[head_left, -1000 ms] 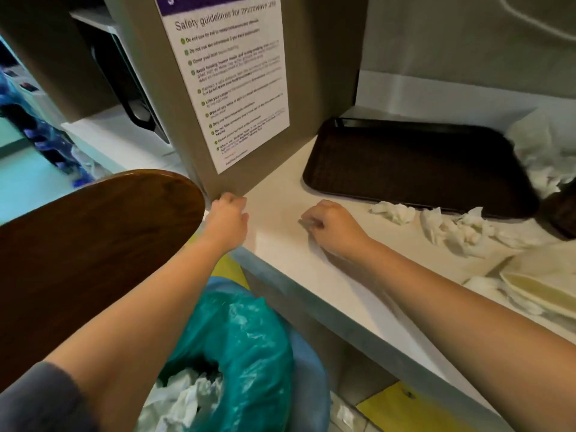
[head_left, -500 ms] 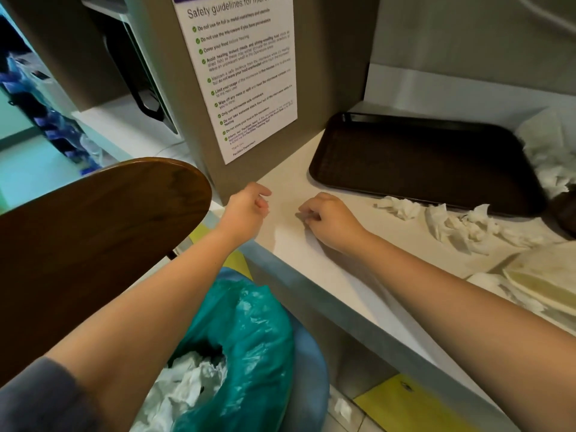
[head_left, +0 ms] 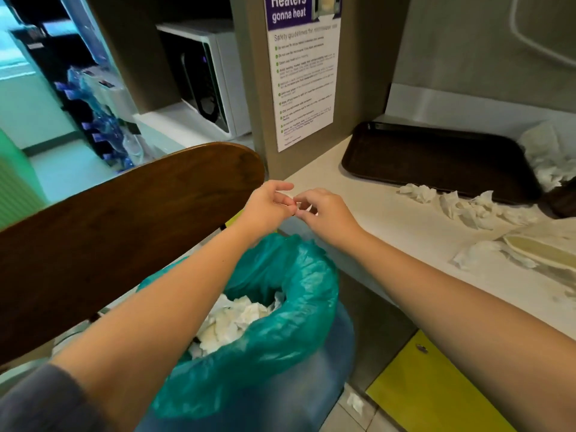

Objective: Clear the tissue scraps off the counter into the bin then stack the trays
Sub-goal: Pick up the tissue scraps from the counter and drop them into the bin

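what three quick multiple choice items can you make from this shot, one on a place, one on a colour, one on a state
1. Where does the brown tray lie?
A. on the counter
B. in the bin
C. on the floor

2. What colour is the bin liner?
A. black
B. teal green
C. red

3. How is the bin?
A. empty
B. lidded
C. holding white tissue

Answers:
1 A, the tray lies flat on the counter by the wall.
2 B, the bag is teal green.
3 C, crumpled tissue shows inside the open bag.
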Demonstrator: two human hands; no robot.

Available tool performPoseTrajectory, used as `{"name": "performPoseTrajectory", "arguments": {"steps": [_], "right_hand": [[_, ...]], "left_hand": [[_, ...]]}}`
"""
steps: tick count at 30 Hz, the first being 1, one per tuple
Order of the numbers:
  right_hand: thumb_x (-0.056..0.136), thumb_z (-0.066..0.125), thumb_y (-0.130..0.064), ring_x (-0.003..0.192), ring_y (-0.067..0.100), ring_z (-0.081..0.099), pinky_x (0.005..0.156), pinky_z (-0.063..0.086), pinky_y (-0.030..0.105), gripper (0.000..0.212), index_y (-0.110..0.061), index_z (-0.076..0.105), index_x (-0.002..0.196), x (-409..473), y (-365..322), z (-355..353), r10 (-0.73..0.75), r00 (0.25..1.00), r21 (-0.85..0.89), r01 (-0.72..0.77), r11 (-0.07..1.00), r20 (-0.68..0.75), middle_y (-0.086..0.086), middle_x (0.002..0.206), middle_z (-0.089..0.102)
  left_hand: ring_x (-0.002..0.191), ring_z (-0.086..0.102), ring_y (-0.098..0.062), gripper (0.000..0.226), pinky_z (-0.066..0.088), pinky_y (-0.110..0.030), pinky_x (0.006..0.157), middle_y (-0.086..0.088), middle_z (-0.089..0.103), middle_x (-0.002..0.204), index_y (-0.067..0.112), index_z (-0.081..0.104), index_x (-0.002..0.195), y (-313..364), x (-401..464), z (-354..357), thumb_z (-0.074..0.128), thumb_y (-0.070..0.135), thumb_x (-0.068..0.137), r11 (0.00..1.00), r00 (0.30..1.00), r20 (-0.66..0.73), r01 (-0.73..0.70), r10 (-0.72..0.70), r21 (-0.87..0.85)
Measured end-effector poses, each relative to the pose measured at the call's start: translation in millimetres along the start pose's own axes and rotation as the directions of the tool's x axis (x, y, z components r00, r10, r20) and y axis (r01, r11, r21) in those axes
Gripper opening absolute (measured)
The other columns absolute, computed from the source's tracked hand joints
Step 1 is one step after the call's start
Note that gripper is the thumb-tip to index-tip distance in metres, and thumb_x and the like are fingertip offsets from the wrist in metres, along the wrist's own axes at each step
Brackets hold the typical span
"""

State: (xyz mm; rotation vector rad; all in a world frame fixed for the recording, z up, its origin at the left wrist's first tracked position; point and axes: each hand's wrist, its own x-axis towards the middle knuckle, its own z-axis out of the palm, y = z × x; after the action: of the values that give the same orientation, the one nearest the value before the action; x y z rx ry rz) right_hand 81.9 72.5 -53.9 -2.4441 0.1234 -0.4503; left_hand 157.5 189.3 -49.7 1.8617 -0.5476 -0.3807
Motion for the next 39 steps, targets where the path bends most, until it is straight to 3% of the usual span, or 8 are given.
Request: {"name": "performPoseTrajectory", "arguments": {"steps": [5, 8, 11, 18, 20, 24, 35, 39], "right_hand": [[0.085, 0.060, -0.005, 0.094, 0.028, 0.059, 0.084, 0.047, 0.034, 0.017, -0.001, 0.069, 0.098, -22.5, -42.5, 14.3, 0.003, 0.998, -0.006, -0.004, 1.000, -0.055, 0.018, 0.100, 0.066], [0.084, 0.059, 0.000, 0.095, 0.029, 0.059, 0.081, 0.042, 0.025, 0.019, -0.001, 0.071, 0.098, -40.2, -61.7, 24.5, -0.024, 0.999, -0.050, 0.025, 0.998, 0.025, 0.018, 0.102, 0.064], [0.084, 0.054, 0.006, 0.100, 0.032, 0.057, 0.083, 0.039, 0.025, 0.029, -0.001, 0.068, 0.109, -58.8, -74.2, 36.1, -0.035, 0.994, -0.083, 0.044, 0.996, 0.105, 0.022, 0.109, 0.058], [0.085, 0.049, 0.009, 0.108, 0.029, 0.054, 0.092, 0.043, 0.033, 0.039, -0.005, 0.062, 0.119, -85.7, -78.0, 32.0, 0.040, 0.998, -0.079, -0.036, 0.996, 0.043, 0.017, 0.116, 0.054], [0.086, 0.051, 0.005, 0.112, 0.028, 0.052, 0.094, 0.042, 0.031, 0.037, -0.006, 0.061, 0.120, -90.4, -71.9, 22.0, 0.075, 0.997, -0.103, -0.072, 0.992, 0.025, 0.016, 0.119, 0.053], [0.086, 0.052, 0.001, 0.113, 0.029, 0.051, 0.098, 0.042, 0.034, 0.036, -0.007, 0.062, 0.120, -97.3, -50.2, -2.5, 0.140, 0.990, -0.149, -0.142, 0.979, -0.024, 0.016, 0.119, 0.054], [0.092, 0.048, -0.005, 0.126, 0.025, 0.044, 0.106, 0.036, 0.033, 0.039, -0.014, 0.053, 0.129, -98.1, 45.6, -79.9, 0.350, 0.930, -0.241, -0.366, 0.899, -0.111, 0.009, 0.135, 0.048], [0.091, 0.049, -0.005, 0.128, 0.025, 0.042, 0.106, 0.034, 0.031, 0.041, -0.012, 0.051, 0.131, -83.4, 87.3, -106.9, 0.393, 0.911, -0.233, -0.411, 0.881, -0.124, 0.010, 0.136, 0.045]], "left_hand": [[0.086, 0.062, -0.017, 0.043, 0.053, -0.029, 0.084, -0.011, 0.063, 0.100, 0.005, 0.049, 0.123, 2.2, -42.0, -34.7, 0.056, -0.009, 0.083, 0.998, 1.000, -0.002, 0.019, -0.019, -0.054], [0.077, 0.061, -0.013, 0.039, 0.052, -0.025, 0.075, -0.010, 0.062, 0.103, 0.006, 0.054, 0.118, -3.7, -63.7, -52.8, 0.048, -0.011, 0.084, 0.999, 0.998, -0.063, 0.032, -0.032, 0.011], [0.088, 0.059, -0.013, 0.035, 0.048, -0.022, 0.070, -0.005, 0.063, 0.104, 0.010, 0.059, 0.113, -15.1, -82.2, -66.2, 0.049, -0.007, 0.085, 0.995, 0.994, -0.110, 0.021, -0.010, 0.100], [0.101, 0.059, -0.019, 0.028, 0.049, -0.031, 0.089, -0.004, 0.064, 0.103, 0.011, 0.061, 0.109, -22.1, -101.8, -66.8, 0.049, -0.003, 0.087, 0.980, 0.994, -0.078, -0.056, 0.072, 0.192], [0.098, 0.059, -0.019, 0.029, 0.047, -0.032, 0.095, -0.009, 0.065, 0.107, 0.009, 0.061, 0.109, -17.5, -100.1, -57.5, 0.049, -0.005, 0.086, 0.970, 0.994, -0.050, -0.087, 0.101, 0.227], [0.094, 0.053, -0.015, 0.030, 0.040, -0.022, 0.084, -0.013, 0.062, 0.115, 0.005, 0.059, 0.113, -2.7, -92.4, -29.7, 0.048, -0.006, 0.087, 0.946, 0.989, 0.041, -0.149, 0.143, 0.286], [0.115, 0.051, -0.021, 0.035, 0.039, -0.022, 0.089, -0.006, 0.050, 0.130, 0.016, 0.057, 0.120, 33.0, -35.8, 67.1, 0.051, 0.004, 0.088, 0.859, 0.947, 0.252, -0.291, 0.198, 0.422], [0.119, 0.047, -0.021, 0.035, 0.036, -0.024, 0.098, -0.005, 0.046, 0.133, 0.019, 0.057, 0.122, 44.3, -1.2, 105.3, 0.051, 0.008, 0.090, 0.808, 0.927, 0.297, -0.350, 0.228, 0.474]]}}
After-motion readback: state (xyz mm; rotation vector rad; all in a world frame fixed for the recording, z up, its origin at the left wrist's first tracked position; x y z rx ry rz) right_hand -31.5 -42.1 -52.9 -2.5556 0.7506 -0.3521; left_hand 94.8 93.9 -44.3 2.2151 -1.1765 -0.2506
